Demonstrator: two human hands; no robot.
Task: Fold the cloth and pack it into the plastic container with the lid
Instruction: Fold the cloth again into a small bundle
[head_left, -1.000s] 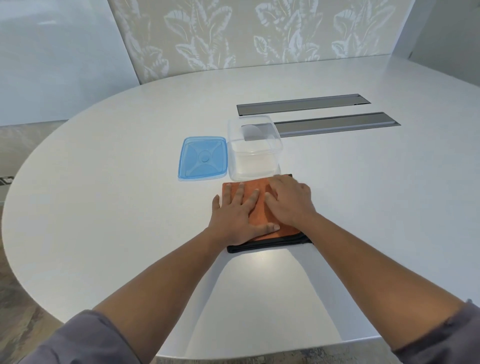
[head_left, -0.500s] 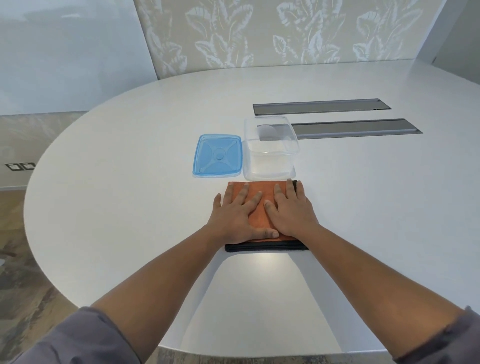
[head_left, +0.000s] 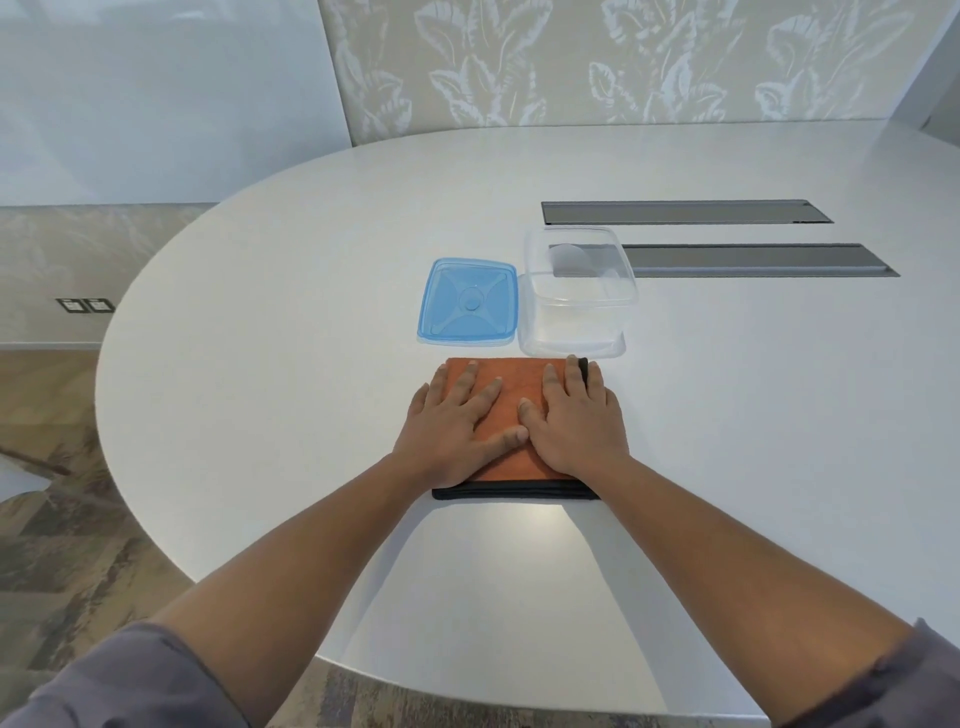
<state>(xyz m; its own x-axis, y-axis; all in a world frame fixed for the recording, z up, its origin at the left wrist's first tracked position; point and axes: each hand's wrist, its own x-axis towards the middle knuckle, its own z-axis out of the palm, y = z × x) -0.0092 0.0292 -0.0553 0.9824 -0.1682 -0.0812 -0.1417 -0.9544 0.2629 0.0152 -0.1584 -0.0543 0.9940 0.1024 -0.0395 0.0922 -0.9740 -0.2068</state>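
Cloth (head_left: 514, 389) (folded) under both flat hands (head_left: 457, 423).

right hand (head_left: 579, 421) slid rightward on cloth (head_left: 511, 387); now parallel beside left hand (head_left: 457, 421)

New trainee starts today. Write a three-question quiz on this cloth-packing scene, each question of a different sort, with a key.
1. True or false: the blue lid is sealed on the clear container.
2. Which side of the container does the lid lie on, as the person sees it? A) left B) right C) behind
3. Fill in: both the left hand and the right hand lie flat on the folded ______ cloth.

Key:
1. False; the lid lies on the white table beside the open, empty container.
2. A.
3. Orange; a black layer shows along its near edge. Neither hand has a grip on it; the fingers are spread.
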